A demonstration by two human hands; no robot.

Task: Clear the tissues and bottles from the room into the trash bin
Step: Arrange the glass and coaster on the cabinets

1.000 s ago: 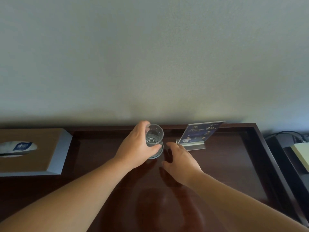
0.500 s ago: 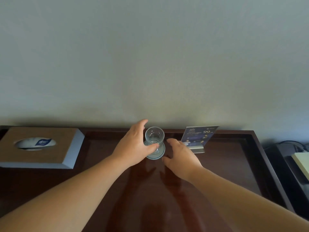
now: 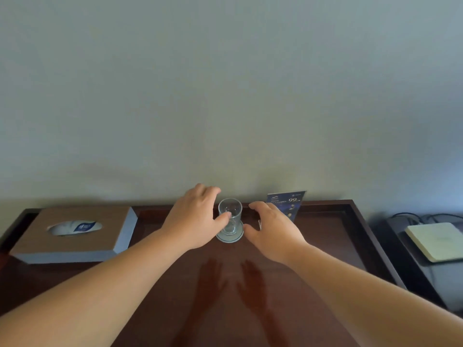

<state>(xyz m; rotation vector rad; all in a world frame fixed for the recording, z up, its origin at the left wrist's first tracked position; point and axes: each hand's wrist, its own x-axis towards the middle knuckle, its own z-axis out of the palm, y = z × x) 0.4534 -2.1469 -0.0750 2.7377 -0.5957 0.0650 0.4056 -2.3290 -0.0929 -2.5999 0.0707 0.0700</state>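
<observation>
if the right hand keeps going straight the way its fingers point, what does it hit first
Probably the blue card stand: the right hand points away and slightly left, its fingertips just short of the card's lower edge. The glass sits left of that line. Depth is unclear, so it might pass close by.

a white tissue [image 3: 65,227] sits in the brown tissue box's [image 3: 75,234] oval opening.

The dark blue sign card [image 3: 288,204] reads "99" — other print seemingly illegible.
</observation>
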